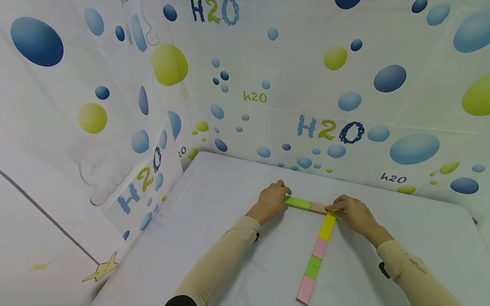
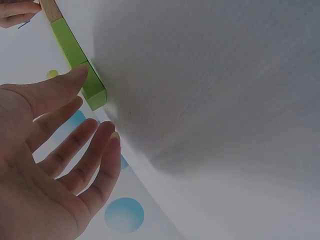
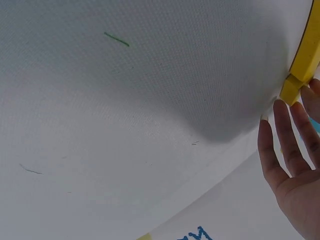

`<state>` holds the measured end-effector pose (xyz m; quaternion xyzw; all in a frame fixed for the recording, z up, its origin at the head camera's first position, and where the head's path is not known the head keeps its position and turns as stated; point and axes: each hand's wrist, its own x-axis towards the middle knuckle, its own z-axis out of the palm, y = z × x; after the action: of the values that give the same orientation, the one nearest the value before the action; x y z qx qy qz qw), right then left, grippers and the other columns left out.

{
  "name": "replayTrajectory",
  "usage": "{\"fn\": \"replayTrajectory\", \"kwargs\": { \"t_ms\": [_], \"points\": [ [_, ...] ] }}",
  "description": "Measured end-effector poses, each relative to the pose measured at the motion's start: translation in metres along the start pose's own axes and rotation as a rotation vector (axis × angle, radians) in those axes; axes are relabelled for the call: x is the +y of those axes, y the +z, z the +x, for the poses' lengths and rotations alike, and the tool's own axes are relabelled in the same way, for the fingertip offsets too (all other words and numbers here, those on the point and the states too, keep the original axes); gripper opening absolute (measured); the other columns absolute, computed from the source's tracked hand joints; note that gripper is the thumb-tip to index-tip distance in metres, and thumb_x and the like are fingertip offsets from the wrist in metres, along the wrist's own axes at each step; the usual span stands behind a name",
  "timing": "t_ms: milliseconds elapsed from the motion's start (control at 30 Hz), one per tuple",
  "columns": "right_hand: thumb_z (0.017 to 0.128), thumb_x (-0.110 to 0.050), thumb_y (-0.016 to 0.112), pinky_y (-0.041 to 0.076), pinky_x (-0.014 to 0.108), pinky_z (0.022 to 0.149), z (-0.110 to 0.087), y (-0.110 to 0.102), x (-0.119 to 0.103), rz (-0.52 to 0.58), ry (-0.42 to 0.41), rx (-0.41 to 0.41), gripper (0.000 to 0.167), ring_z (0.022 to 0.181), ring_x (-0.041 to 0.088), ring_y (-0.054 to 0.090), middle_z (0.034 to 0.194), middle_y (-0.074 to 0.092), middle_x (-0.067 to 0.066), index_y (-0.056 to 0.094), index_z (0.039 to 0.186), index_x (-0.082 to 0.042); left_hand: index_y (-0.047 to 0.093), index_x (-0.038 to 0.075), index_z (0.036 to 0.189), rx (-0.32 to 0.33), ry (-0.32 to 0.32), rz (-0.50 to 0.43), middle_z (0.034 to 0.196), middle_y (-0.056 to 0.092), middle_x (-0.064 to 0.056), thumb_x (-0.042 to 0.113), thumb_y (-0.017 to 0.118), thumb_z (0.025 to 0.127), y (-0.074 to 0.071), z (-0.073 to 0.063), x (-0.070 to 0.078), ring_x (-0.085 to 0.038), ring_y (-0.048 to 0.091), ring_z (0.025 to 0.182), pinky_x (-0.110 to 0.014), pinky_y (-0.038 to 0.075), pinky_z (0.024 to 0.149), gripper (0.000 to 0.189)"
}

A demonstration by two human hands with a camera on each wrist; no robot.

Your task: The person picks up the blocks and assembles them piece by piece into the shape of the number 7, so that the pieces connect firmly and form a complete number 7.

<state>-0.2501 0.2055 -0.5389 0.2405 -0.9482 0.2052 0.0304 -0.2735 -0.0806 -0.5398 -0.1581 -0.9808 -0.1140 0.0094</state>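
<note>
Behind the white bench (image 1: 228,248), the bubble-printed backdrop (image 1: 408,89) reads "H2O" and "h2o" in several places, and the right sleeve (image 1: 410,264) carries small writing too fine to read. Near the bench's far edge, a row of blocks (image 1: 310,206) lies crosswise, green then plain wood, and from its right end a second row (image 1: 317,254) of yellow, pink, green and pink runs lengthwise toward the near edge, bare cloth on both sides. The left hand (image 1: 272,200) touches the green end with straight, relaxed fingers (image 2: 75,80), and the right hand (image 1: 353,212) rests straight fingers (image 3: 285,135) against the yellow block (image 3: 302,62) at the corner; neither grips anything.
</note>
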Motion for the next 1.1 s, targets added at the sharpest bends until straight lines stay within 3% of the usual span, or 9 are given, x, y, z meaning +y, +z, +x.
{"fn": "replayTrajectory", "kwargs": {
  "t_ms": [333,733,1100],
  "points": [
    [0.095,-0.002,0.074,0.052,0.058,0.096,-0.004,0.003,0.003,0.078,0.054,0.012,0.024,0.108,0.038,0.062,0.119,0.067,0.015,0.082,0.115,-0.012,0.071,0.021,0.135,-0.001,0.006,-0.057,0.13,0.061,-0.001,0.025,0.084,0.09,-0.002,-0.005,-0.004,-0.019,0.062,0.114,-0.033,0.057,0.088,0.047],
    [0.099,-0.006,0.07,0.047,0.063,0.102,-0.003,0.0,0.008,0.119,0.13,0.057,0.026,0.119,0.043,0.059,0.132,0.064,0.018,0.079,0.122,-0.013,0.071,0.024,0.134,0.026,0.021,-0.025,0.131,0.061,0.0,0.034,0.078,0.095,-0.007,-0.006,-0.008,-0.02,0.061,0.116,-0.033,0.057,0.088,0.041],
    [0.098,-0.017,0.075,0.054,0.059,0.093,-0.003,0.005,0.001,0.02,0.077,0.255,0.027,0.114,0.042,0.064,0.127,0.067,0.017,0.077,0.122,-0.005,0.069,0.019,0.136,0.143,0.028,0.002,0.139,0.06,-0.002,0.042,0.069,0.1,-0.02,-0.024,-0.018,-0.025,0.057,0.128,-0.042,0.055,0.095,0.043]
  ]
}}
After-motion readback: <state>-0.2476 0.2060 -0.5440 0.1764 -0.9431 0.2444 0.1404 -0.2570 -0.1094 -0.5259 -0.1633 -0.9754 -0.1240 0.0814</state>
